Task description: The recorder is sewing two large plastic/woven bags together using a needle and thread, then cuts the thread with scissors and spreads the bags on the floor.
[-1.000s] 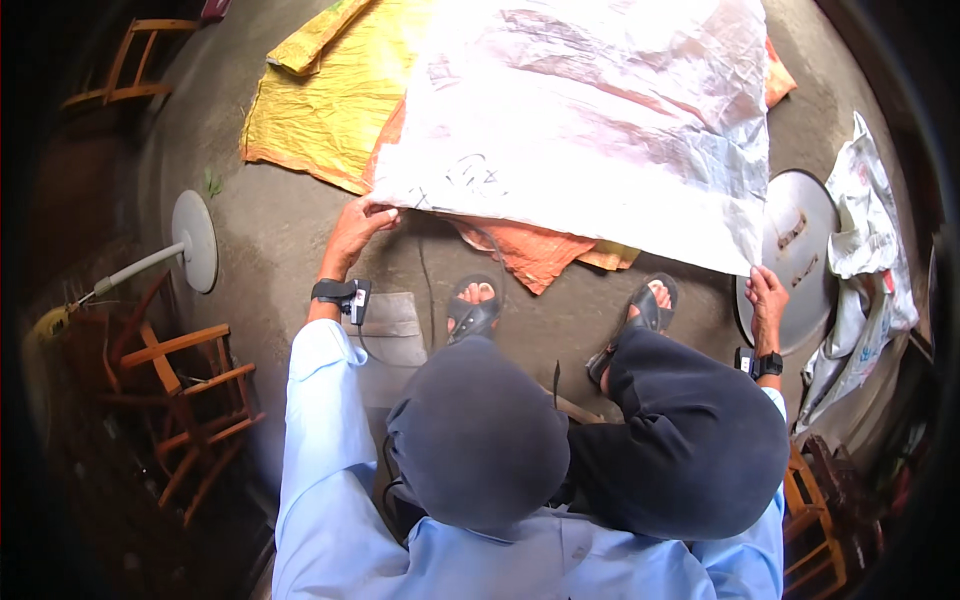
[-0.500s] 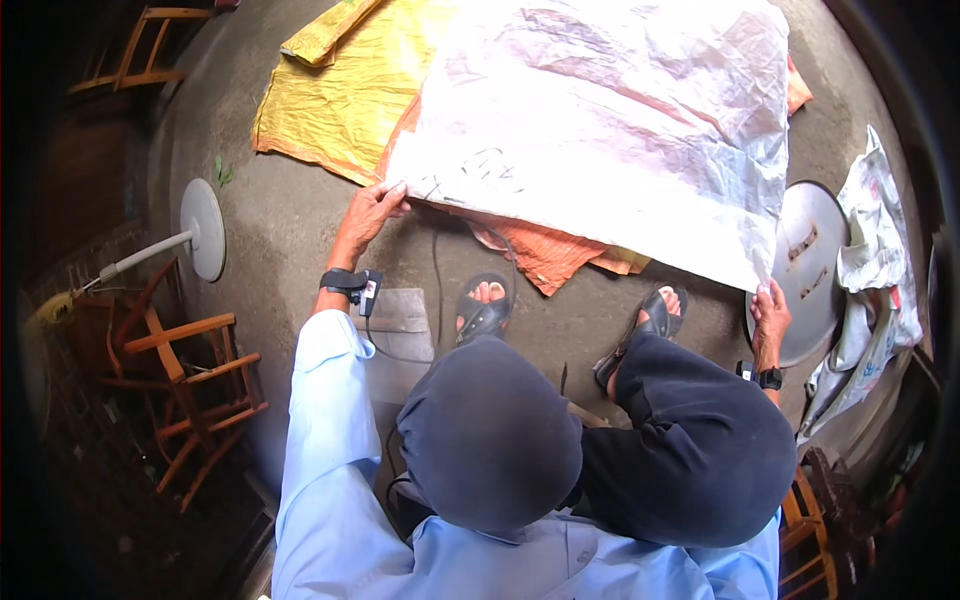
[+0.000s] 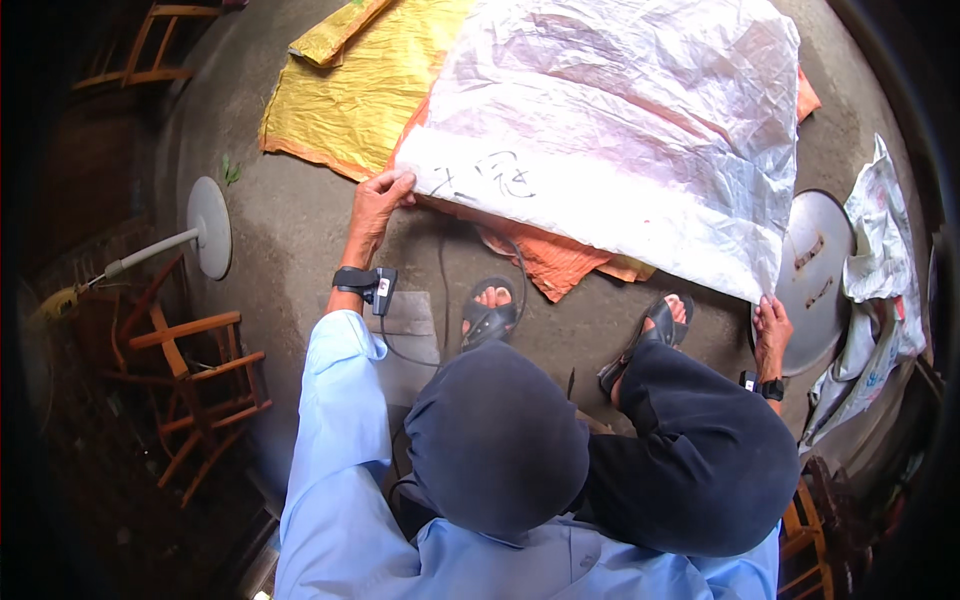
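A large white woven plastic sack (image 3: pixel 620 130), wrinkled and with dark handwriting near one corner, stretches out in front of me. My left hand (image 3: pixel 382 203) pinches its near left corner between thumb and fingers. At the near right corner, my right hand (image 3: pixel 770 326) grips the edge in the same way. Beneath the white sack, an orange sack (image 3: pixel 555 268) shows along the near edge. A yellow sack (image 3: pixel 340 110) with an orange border sticks out on the left, its far end folded over.
To the right are a round grey metal disc (image 3: pixel 815 270) and a crumpled silvery-white sack (image 3: pixel 880 285). A white round stand base (image 3: pixel 210 230) with a pole and a wooden chair (image 3: pixel 195 370) are on the left. A cable (image 3: pixel 443 280) runs near my sandalled feet.
The whole view has shifted slightly, moving the scene a little right and down. Both hands keep hold of the white sack's corners; its handwriting shows more clearly now.
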A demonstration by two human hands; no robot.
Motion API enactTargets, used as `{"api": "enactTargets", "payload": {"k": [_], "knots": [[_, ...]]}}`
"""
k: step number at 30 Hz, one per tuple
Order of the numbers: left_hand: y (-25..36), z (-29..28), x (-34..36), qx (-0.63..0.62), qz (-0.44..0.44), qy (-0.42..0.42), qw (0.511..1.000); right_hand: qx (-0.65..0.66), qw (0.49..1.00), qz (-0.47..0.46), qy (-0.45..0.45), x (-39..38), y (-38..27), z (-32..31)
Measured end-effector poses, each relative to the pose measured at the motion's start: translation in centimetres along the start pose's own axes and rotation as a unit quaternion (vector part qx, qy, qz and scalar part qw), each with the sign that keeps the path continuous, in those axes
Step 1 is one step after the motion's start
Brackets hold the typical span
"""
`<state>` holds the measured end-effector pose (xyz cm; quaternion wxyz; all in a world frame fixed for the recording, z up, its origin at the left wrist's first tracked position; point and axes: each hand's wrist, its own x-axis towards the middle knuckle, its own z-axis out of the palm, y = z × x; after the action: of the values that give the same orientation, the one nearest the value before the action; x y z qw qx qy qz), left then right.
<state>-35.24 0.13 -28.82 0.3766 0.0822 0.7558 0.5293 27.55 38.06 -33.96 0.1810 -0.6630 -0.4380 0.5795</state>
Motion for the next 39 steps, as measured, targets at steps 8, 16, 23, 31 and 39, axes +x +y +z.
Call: {"api": "enactTargets", "payload": {"k": [8,16,23,31,39], "knots": [[-1.7,0.5,1.4,0.157,-0.017,0.054,0.986,0.022,0.999,0.041,0.017,-1.0,-0.1,1.0],[-2.0,-0.2,1.2,0.172,0.011,0.075,0.982,0.060,0.997,0.044,0.010,-0.8,-0.3,1.8],[-3.6,0.0,2.6,0.153,-0.018,0.083,0.985,0.123,0.990,0.056,0.030,-1.5,0.8,1.8],[-2.1,0.0,1.6,0.049,-0.073,0.043,0.995,0.178,0.980,0.084,-0.032,-2.9,-0.3,2.0],[-2.2,-0.3,1.6,-0.011,-0.066,0.014,0.998,0.151,0.986,0.075,-0.011,-2.6,0.2,1.9]]}}
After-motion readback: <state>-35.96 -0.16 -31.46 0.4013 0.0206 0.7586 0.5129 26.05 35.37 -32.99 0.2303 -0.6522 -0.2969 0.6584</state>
